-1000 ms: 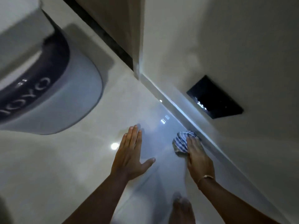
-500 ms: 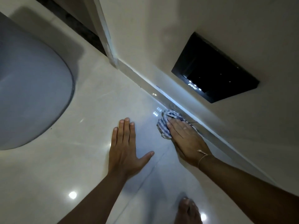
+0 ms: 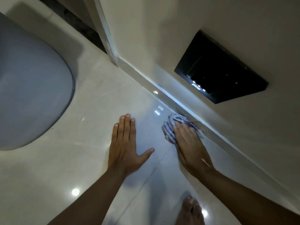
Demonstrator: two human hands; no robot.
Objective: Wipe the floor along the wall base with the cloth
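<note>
Pressing the striped cloth [image 3: 172, 127] flat to the floor [image 3: 90, 111], the right hand [image 3: 189, 144] has its fingers [image 3: 181, 130] together and laid over it, not clenched. In the head view the cloth sits at 3 o'clock, touching the wall base [image 3: 217, 132]. The left hand [image 3: 125, 143] rests palm-down just beside it, fingers straight, thumb apart, holding nothing. Judging by position, wiping is midway: base stretches toward the door frame [image 3: 107, 38] at 12 o'clock look yet to do.

Dim, cool-toned lighting. Ceiling spots are glaring off the glossy floor [image 3: 90, 111] near and far. Right hand [image 3: 190, 143] and cloth [image 3: 170, 127] are motion-blurring. Wide-angle is bending the wall [image 3: 178, 30] lines at the edges.
</note>
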